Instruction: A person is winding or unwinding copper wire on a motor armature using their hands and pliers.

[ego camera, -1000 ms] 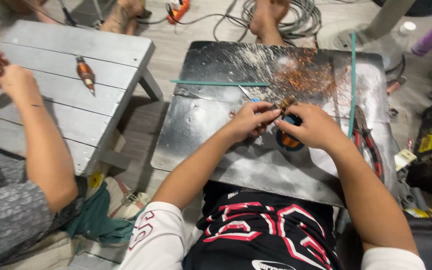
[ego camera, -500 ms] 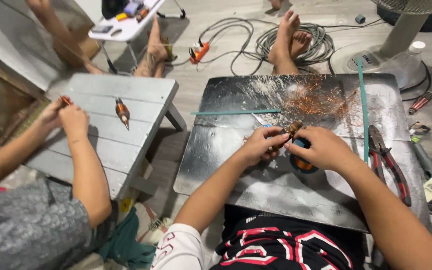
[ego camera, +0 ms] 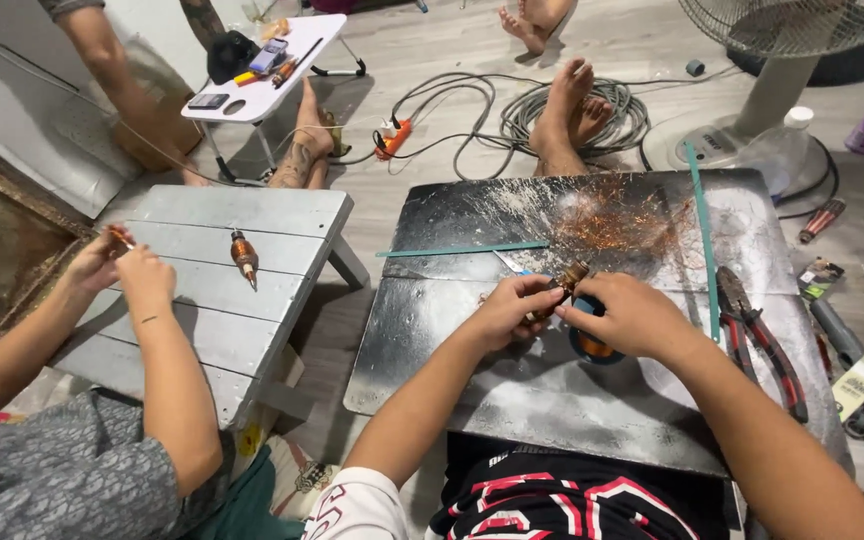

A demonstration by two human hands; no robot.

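Both hands are meeting over the middle of the scratched grey metal desk [ego camera: 512, 400]. The left hand [ego camera: 507, 310] and right hand [ego camera: 627, 315] are pinching a small copper-wound motor armature [ego camera: 564, 283] between their fingers, above a round blue tape roll [ego camera: 592, 345]. Red-handled pliers [ego camera: 752, 335] are lying to the right.

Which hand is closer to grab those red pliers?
The right hand. The red pliers lie just past it on the metal sheet. The left hand sits farther away, pinching the copper-wound part.
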